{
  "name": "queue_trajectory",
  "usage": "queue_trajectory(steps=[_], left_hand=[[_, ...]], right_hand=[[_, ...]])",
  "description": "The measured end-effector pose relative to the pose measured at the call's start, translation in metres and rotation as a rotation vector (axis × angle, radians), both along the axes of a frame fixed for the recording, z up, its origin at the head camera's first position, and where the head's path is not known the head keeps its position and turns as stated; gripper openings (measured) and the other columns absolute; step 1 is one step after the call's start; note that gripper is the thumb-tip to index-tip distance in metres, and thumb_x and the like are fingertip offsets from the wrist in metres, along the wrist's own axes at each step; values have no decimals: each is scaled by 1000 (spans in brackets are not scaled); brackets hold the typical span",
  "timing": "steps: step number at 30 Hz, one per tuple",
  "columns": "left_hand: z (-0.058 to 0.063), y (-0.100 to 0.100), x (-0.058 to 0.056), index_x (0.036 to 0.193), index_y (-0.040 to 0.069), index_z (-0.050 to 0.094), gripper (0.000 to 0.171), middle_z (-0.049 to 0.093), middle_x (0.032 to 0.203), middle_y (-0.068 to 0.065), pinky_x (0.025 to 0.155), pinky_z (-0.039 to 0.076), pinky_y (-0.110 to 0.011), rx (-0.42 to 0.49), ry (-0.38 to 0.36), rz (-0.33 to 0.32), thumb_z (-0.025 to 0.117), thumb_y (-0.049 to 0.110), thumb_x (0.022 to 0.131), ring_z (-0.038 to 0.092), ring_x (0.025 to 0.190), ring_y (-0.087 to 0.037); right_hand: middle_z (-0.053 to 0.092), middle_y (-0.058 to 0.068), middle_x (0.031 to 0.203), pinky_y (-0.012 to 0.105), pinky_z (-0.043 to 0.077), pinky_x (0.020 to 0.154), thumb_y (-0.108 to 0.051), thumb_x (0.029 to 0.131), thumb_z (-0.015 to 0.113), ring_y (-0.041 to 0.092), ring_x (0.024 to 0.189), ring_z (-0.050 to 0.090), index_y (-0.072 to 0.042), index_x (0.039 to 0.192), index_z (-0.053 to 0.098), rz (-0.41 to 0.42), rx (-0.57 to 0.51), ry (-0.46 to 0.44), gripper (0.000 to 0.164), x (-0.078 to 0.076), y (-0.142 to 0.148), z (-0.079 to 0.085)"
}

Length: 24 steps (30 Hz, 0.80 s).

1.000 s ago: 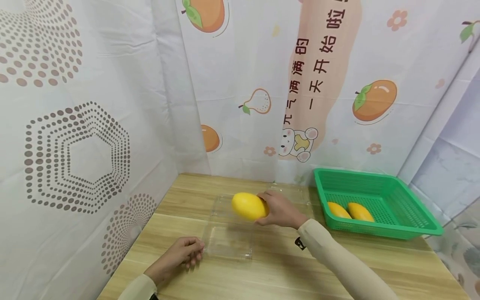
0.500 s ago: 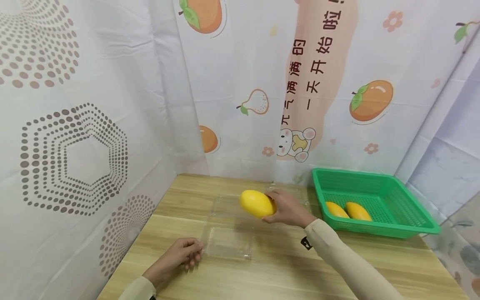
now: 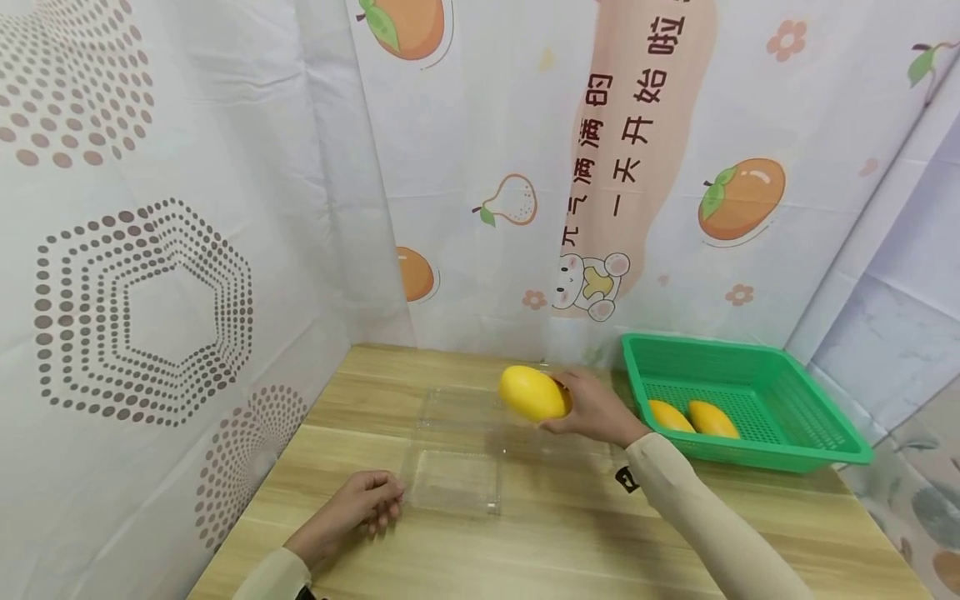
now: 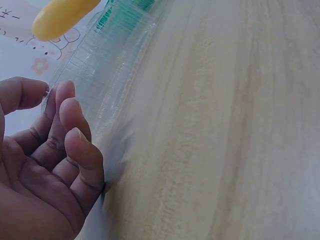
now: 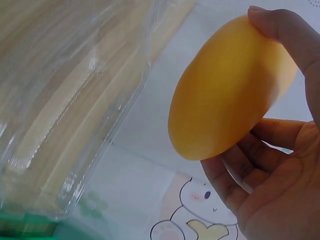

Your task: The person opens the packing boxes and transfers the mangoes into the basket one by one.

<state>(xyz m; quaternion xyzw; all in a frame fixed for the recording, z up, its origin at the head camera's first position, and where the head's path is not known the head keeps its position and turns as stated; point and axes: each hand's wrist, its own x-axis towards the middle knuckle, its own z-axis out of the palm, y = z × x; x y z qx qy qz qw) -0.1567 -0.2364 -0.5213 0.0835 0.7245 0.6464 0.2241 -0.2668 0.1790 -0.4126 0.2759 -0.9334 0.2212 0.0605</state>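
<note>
A yellow mango (image 3: 531,393) is held by my right hand (image 3: 600,410) above the clear plastic divided box (image 3: 455,482). In the right wrist view, thumb and fingers grip one end of the mango (image 5: 225,90), and its other end sticks out free. My left hand (image 3: 362,506) rests at the box's near left side. The left wrist view shows that hand's thumb and forefinger (image 4: 22,94) pinching the edge of the clear box (image 4: 107,70), with the other fingers loosely curled.
To the right stands a green plastic basket (image 3: 757,456) holding two more mangoes, one nearer the left (image 3: 669,415) and one beside it (image 3: 712,419). A printed white curtain (image 3: 480,283) hangs behind the wooden table (image 3: 525,554), with another sheet along the left.
My right hand has carried the mango rightward and slightly toward the back over the box. The left hand stays at the box's edge.
</note>
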Motion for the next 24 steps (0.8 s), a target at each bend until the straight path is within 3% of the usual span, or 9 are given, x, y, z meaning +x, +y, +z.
queue_trajectory(steps=[15,24], left_hand=[[1,-1,-2,104,-6,64,36,66,86,-5,55,48,-21,-4,-3,8,59,29,106,56,66,-11],[-1,-2,-4,106,-8,64,37,67,86,-5,54,48,-20,2,-4,-6,59,29,106,55,65,-10]], right_hand=[[66,4,107,40,51,81,-49,73,92,21,91,55,-2,129,65,-92,0,17,77,-12,26,5],[65,2,98,36,48,73,-45,73,93,22,84,56,0,125,67,-80,-15,31,73,-17,40,6]])
